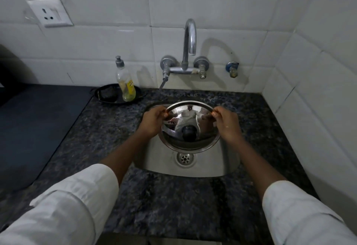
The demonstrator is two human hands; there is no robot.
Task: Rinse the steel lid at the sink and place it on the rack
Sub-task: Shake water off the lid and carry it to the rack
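Note:
A round steel lid (201, 138) with a black knob at its middle is held tilted over the small steel sink (218, 165), knob side facing me. My left hand (153, 120) grips the lid's upper left rim. My right hand (227, 122) grips the upper right rim. The curved tap (190, 40) on the tiled wall stands above and behind the lid, and no water runs from it. No rack is in view.
A soap bottle (124, 82) stands in a black dish (108, 95) on the speckled granite counter (173, 206), left of the sink. A small valve (232, 69) sits right of the tap. A wall socket (49, 14) is at the upper left. A dark surface (34, 121) lies at the left.

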